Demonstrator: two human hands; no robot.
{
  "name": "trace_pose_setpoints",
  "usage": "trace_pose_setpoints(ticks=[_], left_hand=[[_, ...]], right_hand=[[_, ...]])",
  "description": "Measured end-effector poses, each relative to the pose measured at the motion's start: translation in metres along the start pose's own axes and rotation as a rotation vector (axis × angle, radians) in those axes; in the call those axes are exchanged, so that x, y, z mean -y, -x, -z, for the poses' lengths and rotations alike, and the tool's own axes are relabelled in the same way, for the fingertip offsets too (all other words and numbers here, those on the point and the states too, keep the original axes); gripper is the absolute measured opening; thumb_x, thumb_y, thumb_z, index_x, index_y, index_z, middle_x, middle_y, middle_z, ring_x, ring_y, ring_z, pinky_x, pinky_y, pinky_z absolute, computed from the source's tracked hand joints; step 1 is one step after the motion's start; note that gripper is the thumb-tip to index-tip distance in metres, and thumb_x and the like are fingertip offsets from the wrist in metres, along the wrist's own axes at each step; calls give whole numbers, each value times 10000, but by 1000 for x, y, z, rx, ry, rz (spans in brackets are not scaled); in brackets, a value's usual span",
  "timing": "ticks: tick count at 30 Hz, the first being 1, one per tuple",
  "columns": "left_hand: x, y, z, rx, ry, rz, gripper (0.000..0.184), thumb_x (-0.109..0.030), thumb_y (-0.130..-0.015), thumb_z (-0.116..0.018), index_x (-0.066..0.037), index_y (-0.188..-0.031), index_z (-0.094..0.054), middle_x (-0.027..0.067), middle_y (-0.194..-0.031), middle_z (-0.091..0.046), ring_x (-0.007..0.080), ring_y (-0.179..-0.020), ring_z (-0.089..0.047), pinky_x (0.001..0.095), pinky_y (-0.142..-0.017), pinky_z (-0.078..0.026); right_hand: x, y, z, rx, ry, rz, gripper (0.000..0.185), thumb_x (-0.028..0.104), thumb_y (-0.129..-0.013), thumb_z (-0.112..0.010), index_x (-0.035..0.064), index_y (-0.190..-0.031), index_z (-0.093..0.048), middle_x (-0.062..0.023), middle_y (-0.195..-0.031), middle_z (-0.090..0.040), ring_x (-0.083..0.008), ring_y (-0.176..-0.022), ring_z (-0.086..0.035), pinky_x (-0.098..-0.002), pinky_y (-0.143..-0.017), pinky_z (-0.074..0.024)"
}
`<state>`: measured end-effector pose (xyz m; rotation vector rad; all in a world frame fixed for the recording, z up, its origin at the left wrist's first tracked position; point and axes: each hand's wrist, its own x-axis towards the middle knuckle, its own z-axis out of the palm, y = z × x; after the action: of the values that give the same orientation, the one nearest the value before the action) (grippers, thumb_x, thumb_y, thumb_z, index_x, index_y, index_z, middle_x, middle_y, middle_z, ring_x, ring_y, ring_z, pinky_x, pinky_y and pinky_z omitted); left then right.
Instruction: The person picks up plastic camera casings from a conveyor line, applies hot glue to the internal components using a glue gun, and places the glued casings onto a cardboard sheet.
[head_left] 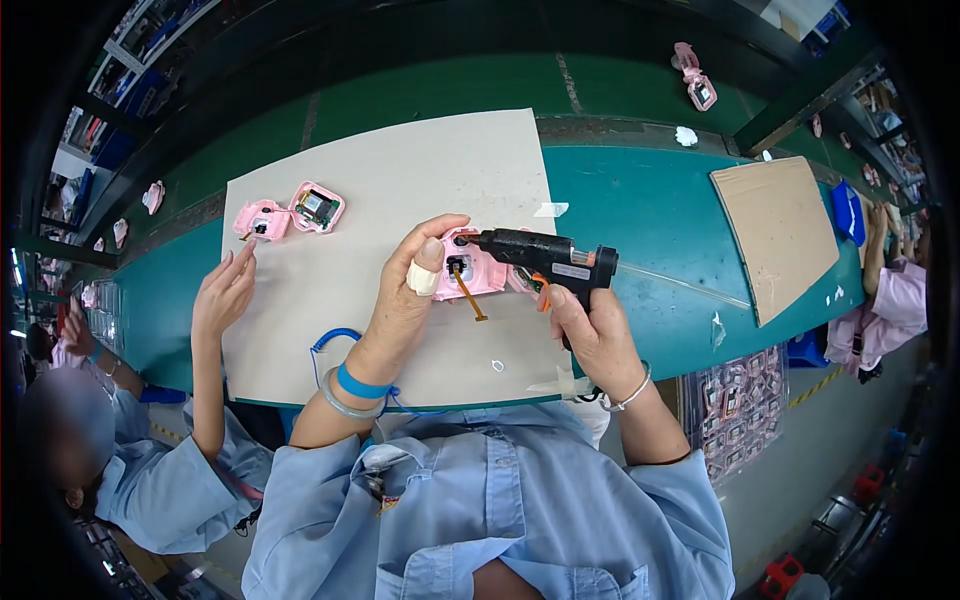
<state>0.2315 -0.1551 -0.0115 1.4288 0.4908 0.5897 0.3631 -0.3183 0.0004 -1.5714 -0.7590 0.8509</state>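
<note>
My right hand (592,335) is wrapped round a black glue gun (530,248) with an orange trigger, a clear glue stick (690,285) trailing out of its back. The gun's nozzle meets the upper left of a pink plastic housing (485,275). My left hand (418,265), thumb wrapped in a white finger cover, grips that housing by its left edge. A black camera module with an orange-brown flex cable (467,292) sits in the housing, the cable hanging toward me. A second half with a circuit board (527,280) shows partly behind the gun.
Another opened pink housing (318,207) lies on the cardboard (380,170) at left, near a co-worker's hand (225,290). A brown cardboard piece (775,235) is on the green table at right. Trays of pink parts (740,410) stand below the edge. A blue coiled cord (335,335) runs by my left wrist.
</note>
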Motion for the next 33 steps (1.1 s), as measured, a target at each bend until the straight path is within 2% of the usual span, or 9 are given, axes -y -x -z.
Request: trace_pose_setpoints(ticks=[9, 15, 19, 25, 29, 33], left_hand=[[3, 0, 2, 4, -3, -3, 538, -481, -945, -413, -28, -1221, -503, 142, -1122, -542, 213, -1035, -526, 301, -886, -419], [3, 0, 2, 5, -1, 0, 528, -470, -948, -412, -27, -1221, -503, 144, -1125, -544, 213, -1039, -528, 301, -889, -420], [5, 0, 2, -1, 64, 11, 439, -414, -948, -456, -56, -1186, -545, 128, -1140, -562, 220, -1103, -489, 331, -965, -346], [6, 0, 2, -6, 30, 21, 451, -427, -943, -459, -57, -1185, -547, 129, -1140, -559, 228, -1102, -488, 336, -970, -339], [6, -1, 3, 13, -42, -16, 503, -455, -954, -407, -38, -1215, -514, 137, -1118, -555, 210, -1031, -539, 300, -893, -424], [5, -1, 2, 6, -46, -18, 504, -456, -954, -407, -38, -1215, -515, 137, -1111, -560, 211, -1033, -540, 303, -895, -426]], right_hand=[[-12, -3, 2, -21, 123, 119, 288, 205, -908, -566, 7, -1110, -509, -88, -842, -579, -177, -686, -538, -285, -620, -443], [-12, -3, 2, -23, 138, 104, 303, 209, -908, -565, 6, -1126, -507, -105, -870, -573, -192, -702, -536, -290, -630, -446], [-12, -3, 2, -40, 142, 98, 298, 210, -908, -565, 8, -1120, -511, -104, -850, -571, -189, -687, -526, -286, -618, -438], [-11, -2, 5, -7, 168, 82, 290, 207, -908, -564, 10, -1114, -511, -100, -833, -565, -184, -662, -512, -285, -598, -427], [-7, 0, 5, 2, 180, 60, 276, 204, -909, -560, 16, -1106, -509, -90, -803, -558, -179, -637, -499, -283, -577, -416], [-6, 1, 3, -16, 188, 89, 272, 199, -909, -560, 18, -1104, -504, -82, -784, -553, -175, -624, -494, -283, -572, -414]])
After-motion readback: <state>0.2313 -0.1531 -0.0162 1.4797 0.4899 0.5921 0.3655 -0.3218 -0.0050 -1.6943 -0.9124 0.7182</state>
